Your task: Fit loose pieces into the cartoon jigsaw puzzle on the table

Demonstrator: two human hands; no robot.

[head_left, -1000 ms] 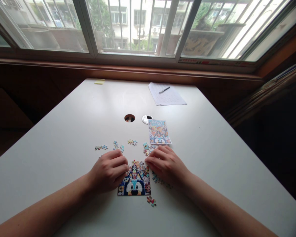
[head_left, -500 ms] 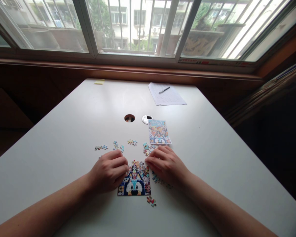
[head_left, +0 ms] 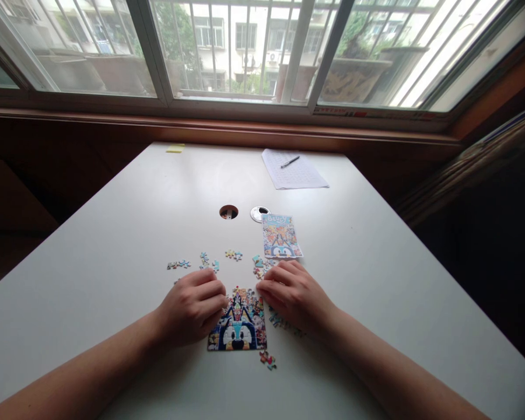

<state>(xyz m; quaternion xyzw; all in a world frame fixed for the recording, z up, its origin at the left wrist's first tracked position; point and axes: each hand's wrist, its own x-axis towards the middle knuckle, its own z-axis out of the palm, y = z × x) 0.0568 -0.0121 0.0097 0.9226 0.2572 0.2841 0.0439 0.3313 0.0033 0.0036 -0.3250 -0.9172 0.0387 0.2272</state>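
A partly built jigsaw puzzle (head_left: 238, 326) with a blue cartoon dog face lies on the white table (head_left: 114, 233) in front of me. My left hand (head_left: 192, 306) rests at the puzzle's left edge with its fingers curled and the tips pressed against the upper left pieces. My right hand (head_left: 295, 294) sits at the upper right edge, fingers bent and together, tips touching the pieces there. What either hand pinches is hidden. Loose pieces (head_left: 210, 261) lie scattered beyond my hands, and a few more (head_left: 268, 360) sit below the puzzle.
A small reference picture card (head_left: 281, 235) lies past my right hand. Beyond it are a round cable hole (head_left: 228, 212), its cap (head_left: 259, 213), a sheet of paper (head_left: 294, 171) with a pen (head_left: 290, 161), and a yellow sticky note (head_left: 175, 149). A window spans the far wall.
The view has tipped slightly, so everything sits a little lower in frame. Both hands stay at the puzzle's top edge with hardly any motion.
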